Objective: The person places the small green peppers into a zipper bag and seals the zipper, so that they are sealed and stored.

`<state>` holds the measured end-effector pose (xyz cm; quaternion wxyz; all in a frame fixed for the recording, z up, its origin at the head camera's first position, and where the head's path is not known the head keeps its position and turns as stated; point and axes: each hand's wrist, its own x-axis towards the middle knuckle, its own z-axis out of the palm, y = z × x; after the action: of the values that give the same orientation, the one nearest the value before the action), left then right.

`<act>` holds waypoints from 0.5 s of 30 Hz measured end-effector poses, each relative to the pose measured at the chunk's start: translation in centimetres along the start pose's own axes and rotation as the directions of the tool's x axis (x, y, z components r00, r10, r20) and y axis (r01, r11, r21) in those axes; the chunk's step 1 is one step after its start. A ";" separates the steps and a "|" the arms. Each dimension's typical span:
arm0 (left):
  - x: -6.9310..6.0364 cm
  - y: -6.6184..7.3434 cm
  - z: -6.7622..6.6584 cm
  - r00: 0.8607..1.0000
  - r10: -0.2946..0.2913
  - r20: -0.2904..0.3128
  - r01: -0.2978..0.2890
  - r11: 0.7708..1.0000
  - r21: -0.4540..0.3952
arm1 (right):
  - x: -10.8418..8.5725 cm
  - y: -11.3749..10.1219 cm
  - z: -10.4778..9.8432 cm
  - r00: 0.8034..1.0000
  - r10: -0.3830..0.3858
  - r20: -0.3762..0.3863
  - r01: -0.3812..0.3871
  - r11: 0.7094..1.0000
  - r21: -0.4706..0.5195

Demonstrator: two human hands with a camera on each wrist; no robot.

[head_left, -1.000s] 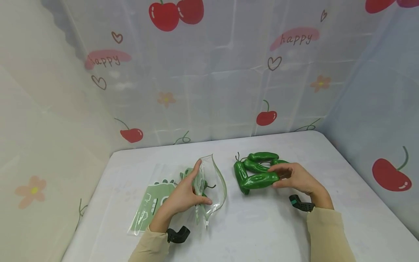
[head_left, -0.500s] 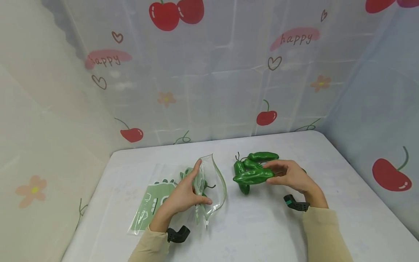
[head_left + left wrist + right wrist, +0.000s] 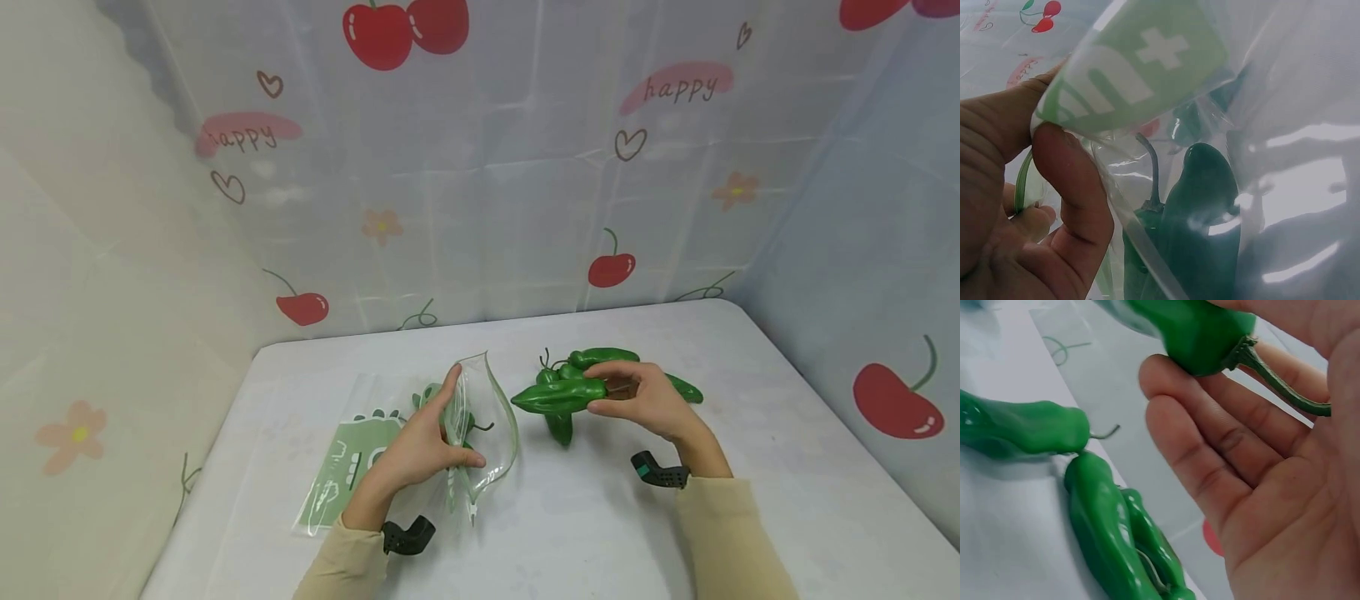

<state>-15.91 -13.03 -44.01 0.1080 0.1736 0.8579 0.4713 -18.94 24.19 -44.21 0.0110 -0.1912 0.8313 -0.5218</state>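
My left hand grips a clear zip bag with a green cartoon print, thumb and forefinger spread at its gaping mouth. Inside the bag, green chili peppers show through the film in the left wrist view. My right hand pinches another green chili pepper near its stem end, with its tip pointing left toward the bag mouth. That pepper is raised over a vertical pepper on the table. In the right wrist view, its curved stem lies toward the palm.
Several more green peppers lie grouped behind the right hand, one pepper at its right. The white table ends at a curtain printed with cherries. A black wrist camera sits on the left wrist.
My right hand has carried the pepper left, from over the group toward the bag, and slightly up. The left hand and the bag stay where they were.
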 end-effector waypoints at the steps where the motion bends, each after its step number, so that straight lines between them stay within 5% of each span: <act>1: 0.0 0.0 0.0 1.000 0.002 -0.001 -0.002 1.000 0.001 | 0.1 0.0 0.2 1.000 -0.007 -0.001 0.007 1.000 0.004; 15: 0.1 0.0 -0.1 1.000 0.008 -0.002 -0.008 1.000 0.012 | 0.8 -0.6 2.3 0.998 -0.056 -0.005 0.057 0.998 0.026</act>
<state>-16.00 -13.10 -43.98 0.1042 0.1770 0.8603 0.4666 -19.04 21.72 -44.54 -0.0029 -0.2134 0.8186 -0.5333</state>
